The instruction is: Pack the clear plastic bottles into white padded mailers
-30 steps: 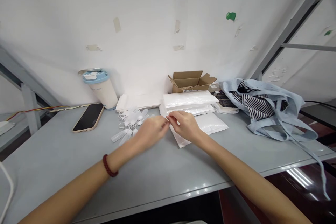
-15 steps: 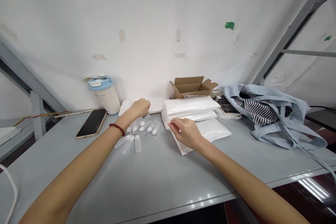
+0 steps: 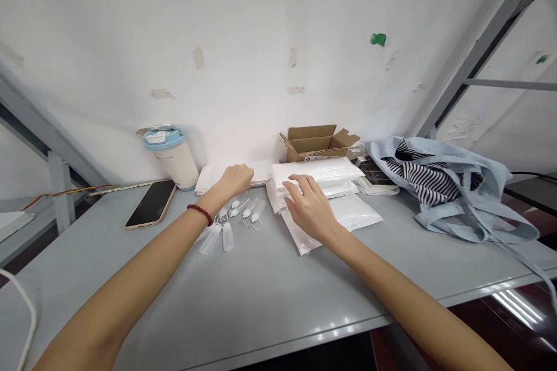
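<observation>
Fingers of left hand (image 3: pixel 237 179) curled at white sheets (image 3: pixel 263 170), bench's (image 3: pixel 243 307) back edge; can't tell if gripping. Right hand (image 3: pixel 312 211) unclenched, fingers spread over white padded envelopes (image 3: pixel 354 211), centre-back. Thin sheets want light edge pinch. Translucent tags (image 3: pixel 227 237) by left wrist could snag. Phone (image 3: pixel 151 204), cup (image 3: pixel 177 165) toward back-left corner; cardboard box (image 3: pixel 312 144) behind envelopes.

Things on the table (image 3: pixel 243 307) around both hands
Left of the left hand (image 3: pixel 238 178): phone (image 3: pixel 152 203), cup (image 3: pixel 174 163) behind it. Nearer than that hand: small plastic pieces (image 3: pixel 227 237); behind it: flat stack (image 3: pixel 261 171). At the right hand (image 3: pixel 305 200): piled packets (image 3: pixel 331 169), box (image 3: pixel 311 144) behind; farther right, bag (image 3: pixel 476 208) holding cloth (image 3: pixel 429 182).
</observation>
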Demonstrator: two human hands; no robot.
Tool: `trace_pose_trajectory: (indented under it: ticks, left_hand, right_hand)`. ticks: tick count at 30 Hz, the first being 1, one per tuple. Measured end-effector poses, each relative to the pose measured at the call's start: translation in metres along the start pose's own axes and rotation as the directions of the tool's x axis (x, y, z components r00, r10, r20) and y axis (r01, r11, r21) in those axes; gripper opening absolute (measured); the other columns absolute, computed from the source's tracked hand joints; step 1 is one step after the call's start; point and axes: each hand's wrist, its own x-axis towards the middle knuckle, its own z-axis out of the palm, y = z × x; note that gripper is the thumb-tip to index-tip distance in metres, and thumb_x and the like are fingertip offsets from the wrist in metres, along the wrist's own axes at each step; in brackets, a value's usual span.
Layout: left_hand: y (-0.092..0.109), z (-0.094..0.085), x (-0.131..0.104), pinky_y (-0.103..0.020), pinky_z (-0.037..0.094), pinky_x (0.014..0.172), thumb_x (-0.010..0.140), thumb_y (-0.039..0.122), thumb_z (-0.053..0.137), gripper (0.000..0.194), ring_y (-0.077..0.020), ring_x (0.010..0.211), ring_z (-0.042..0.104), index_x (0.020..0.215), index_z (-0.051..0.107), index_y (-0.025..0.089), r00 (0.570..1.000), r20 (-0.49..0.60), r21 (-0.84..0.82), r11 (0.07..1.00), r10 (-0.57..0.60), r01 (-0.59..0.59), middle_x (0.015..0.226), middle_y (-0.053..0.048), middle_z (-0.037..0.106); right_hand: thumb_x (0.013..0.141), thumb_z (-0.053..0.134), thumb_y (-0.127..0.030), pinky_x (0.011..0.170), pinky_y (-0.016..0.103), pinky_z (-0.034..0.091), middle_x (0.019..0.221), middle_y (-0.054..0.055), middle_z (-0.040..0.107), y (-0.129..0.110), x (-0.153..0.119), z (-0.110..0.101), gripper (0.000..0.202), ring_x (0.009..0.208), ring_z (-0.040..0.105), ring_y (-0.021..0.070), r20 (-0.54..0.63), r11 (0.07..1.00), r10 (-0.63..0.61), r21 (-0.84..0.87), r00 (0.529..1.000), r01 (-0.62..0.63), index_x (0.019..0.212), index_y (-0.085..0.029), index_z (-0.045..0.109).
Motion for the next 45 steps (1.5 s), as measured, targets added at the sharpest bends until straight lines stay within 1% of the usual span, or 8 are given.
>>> trace_pose_trajectory:
  ticks: [3,10,18,24,32,37,42,45]
  left_hand:
    - [0.002,0.001,0.001,-0.031,0.045,0.070,0.077,0.001,0.045,0.024,-0.0272,0.088,0.065,0.086,0.067,0.009,1.000,-0.008,0.008,1.000,0.007,-0.007,0.090,-0.019,0.067]
    - [-0.008,-0.012,-0.007,-0.034,0.045,0.071,0.078,-0.003,0.040,0.030,-0.0299,0.091,0.064,0.089,0.066,0.007,0.988,-0.082,0.012,0.991,-0.135,0.136,0.087,-0.021,0.066]
    - [-0.025,-0.037,-0.029,-0.036,0.044,0.065,0.085,0.010,0.034,0.032,-0.0332,0.085,0.064,0.097,0.063,0.005,0.888,-0.215,-0.029,0.911,-0.407,0.410,0.091,-0.023,0.065]
    - [-0.021,-0.043,-0.056,-0.033,0.040,0.058,0.082,0.017,0.035,0.033,-0.0298,0.074,0.063,0.092,0.066,0.012,0.837,-0.310,-0.102,0.891,-0.451,0.443,0.078,-0.016,0.067]
    - [-0.005,-0.024,-0.094,-0.031,0.044,0.066,0.087,0.018,0.034,0.038,-0.0255,0.085,0.064,0.112,0.062,0.016,0.778,-0.510,-0.272,0.927,-0.366,0.258,0.091,-0.010,0.070]
    - [0.004,0.006,-0.112,-0.033,0.047,0.078,0.086,0.010,0.038,0.036,-0.0222,0.095,0.062,0.114,0.059,0.020,0.652,-0.748,-0.159,0.987,-0.126,0.010,0.105,-0.010,0.067]
    - [0.010,0.019,-0.121,-0.037,0.046,0.077,0.084,0.007,0.042,0.037,-0.0233,0.094,0.060,0.115,0.057,0.023,0.589,-0.805,-0.023,0.987,0.077,-0.160,0.105,-0.012,0.064]
    - [0.018,0.018,-0.122,-0.035,0.046,0.072,0.083,0.004,0.043,0.038,-0.0225,0.089,0.060,0.114,0.055,0.022,0.556,-0.810,0.058,0.969,0.188,-0.242,0.100,-0.012,0.065]
  right_hand:
    - [0.085,0.039,-0.005,0.085,0.042,0.041,0.133,0.017,0.046,0.008,0.000,0.005,0.042,0.119,0.039,0.0311,0.091,0.988,0.031,-0.152,0.995,-0.017,0.124,-0.016,0.049]
    - [0.086,0.034,-0.004,0.084,0.041,0.040,0.134,0.017,0.044,0.024,0.000,0.016,0.038,0.123,0.036,0.0318,0.175,0.968,0.088,-0.247,0.981,-0.043,0.118,-0.017,0.052]
    - [0.082,0.032,-0.002,0.086,0.048,0.041,0.138,0.018,0.041,0.033,0.001,0.018,0.048,0.127,0.033,0.0347,0.130,0.960,0.152,-0.255,0.980,-0.115,0.126,-0.015,0.045]
    - [0.077,0.025,0.005,0.083,0.049,0.043,0.134,0.025,0.044,0.047,0.003,0.007,0.056,0.122,0.037,0.0364,0.114,0.928,0.232,-0.324,0.966,-0.184,0.129,-0.004,0.044]
    - [0.080,0.031,0.001,0.090,0.048,0.037,0.125,0.015,0.052,0.080,0.004,0.003,0.055,0.116,0.040,0.0327,0.088,0.906,0.288,-0.349,0.954,-0.241,0.123,-0.022,0.056]
    - [0.076,0.030,0.004,0.092,0.044,0.038,0.119,0.018,0.050,0.091,0.002,0.011,0.057,0.113,0.042,0.0294,0.074,0.935,0.265,-0.262,0.961,-0.238,0.125,-0.015,0.053]
    - [0.070,0.033,0.003,0.096,0.047,0.040,0.129,0.018,0.045,0.088,0.004,0.011,0.066,0.123,0.040,0.0281,0.053,0.979,0.201,0.017,0.978,-0.202,0.133,-0.013,0.043]
    - [0.074,0.033,-0.001,0.098,0.044,0.041,0.133,0.013,0.046,0.072,0.007,-0.001,0.060,0.125,0.042,0.0239,-0.006,0.964,0.136,0.232,0.991,-0.131,0.130,-0.017,0.045]
